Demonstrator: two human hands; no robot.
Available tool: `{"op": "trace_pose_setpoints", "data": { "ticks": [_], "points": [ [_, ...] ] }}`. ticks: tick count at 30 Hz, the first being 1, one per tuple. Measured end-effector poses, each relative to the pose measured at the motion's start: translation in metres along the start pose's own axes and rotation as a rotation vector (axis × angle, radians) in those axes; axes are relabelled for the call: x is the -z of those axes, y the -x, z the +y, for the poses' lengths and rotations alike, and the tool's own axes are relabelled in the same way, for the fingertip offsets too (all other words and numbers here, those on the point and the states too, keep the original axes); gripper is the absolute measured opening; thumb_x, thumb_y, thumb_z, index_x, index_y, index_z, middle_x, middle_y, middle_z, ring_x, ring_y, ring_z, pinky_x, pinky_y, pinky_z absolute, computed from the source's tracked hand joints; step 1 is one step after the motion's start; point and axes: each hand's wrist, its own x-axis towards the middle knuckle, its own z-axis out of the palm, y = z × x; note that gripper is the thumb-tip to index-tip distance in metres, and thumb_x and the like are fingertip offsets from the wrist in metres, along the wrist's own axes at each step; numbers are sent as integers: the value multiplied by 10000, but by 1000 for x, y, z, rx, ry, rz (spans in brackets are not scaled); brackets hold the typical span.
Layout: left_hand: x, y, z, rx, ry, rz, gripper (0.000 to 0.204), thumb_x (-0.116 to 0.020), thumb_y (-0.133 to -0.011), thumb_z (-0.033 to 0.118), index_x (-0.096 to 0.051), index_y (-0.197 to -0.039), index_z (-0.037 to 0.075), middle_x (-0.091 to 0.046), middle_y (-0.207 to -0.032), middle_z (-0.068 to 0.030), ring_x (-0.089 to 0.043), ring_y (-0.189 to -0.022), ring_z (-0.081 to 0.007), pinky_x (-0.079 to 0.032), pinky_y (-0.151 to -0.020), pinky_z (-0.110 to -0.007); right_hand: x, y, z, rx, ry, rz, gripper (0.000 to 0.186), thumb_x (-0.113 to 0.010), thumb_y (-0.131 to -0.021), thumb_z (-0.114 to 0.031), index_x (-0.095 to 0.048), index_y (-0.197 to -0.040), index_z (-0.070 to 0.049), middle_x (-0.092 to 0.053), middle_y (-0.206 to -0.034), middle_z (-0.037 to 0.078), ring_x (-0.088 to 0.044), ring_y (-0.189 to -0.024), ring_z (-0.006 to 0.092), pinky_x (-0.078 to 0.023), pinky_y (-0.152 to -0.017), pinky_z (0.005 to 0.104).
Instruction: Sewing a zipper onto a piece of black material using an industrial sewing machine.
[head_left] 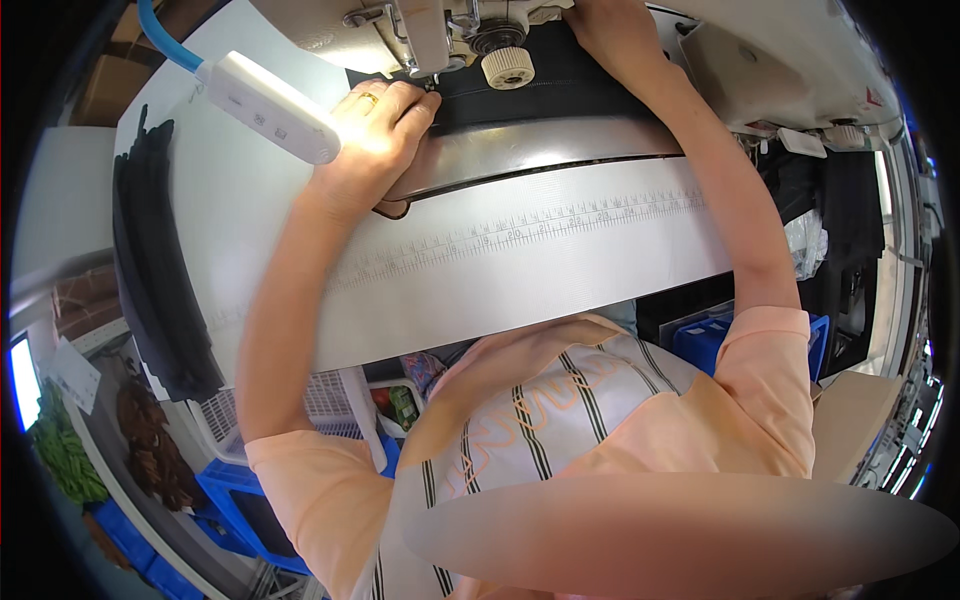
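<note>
My left hand, with a ring on one finger, is closed beside the presser foot of a sewing machine. Its bent fingers press on a black fabric piece, whose edge lies under them. The black fabric spreads to the right across the machine bed. My right hand reaches far forward to the right of the machine's cream round knob. Its fingertips are hidden by the machine and the picture's upper edge, so what they touch does not show.
A curved metal plate fronts the bed, above a white tabletop with a printed ruler. Black fabric strips hang over the table's left side. A white lamp hangs above my left wrist. White and blue crates stand below.
</note>
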Motion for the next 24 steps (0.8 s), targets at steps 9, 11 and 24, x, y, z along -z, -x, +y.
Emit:
{"op": "trace_pose_setpoints", "data": {
  "ticks": [9,11,24],
  "points": [
    [8,18,15,184,65,-131,393,-657,-695,25,-658,-1087,-3,-651,-1114,-113,-651,-988,-254,-526,-839,-359,30,53,-62,409,-277,2,136,-687,-844,-153,-695,-965,-93,-680,-1004,-2,-627,-939,194,-513,-803,331],
    [10,20,14,197,103,-89,359,-656,-714,23,-663,-1073,4,-669,-1135,-115,-657,-1013,-249,-519,-857,-359,23,51,-74,389,-347,-35,151,-692,-842,-168,-695,-971,-89,-677,-998,-1,-624,-931,195,-510,-809,325],
    [7,26,21,213,-15,-31,262,-721,-753,76,-696,-1014,57,-703,-1079,-82,-684,-966,-238,-551,-818,-343,64,62,-84,608,-173,65,301,-735,-782,-176,-691,-1071,-104,-678,-1103,27,-609,-1064,222,-499,-881,337]
  ]
}}
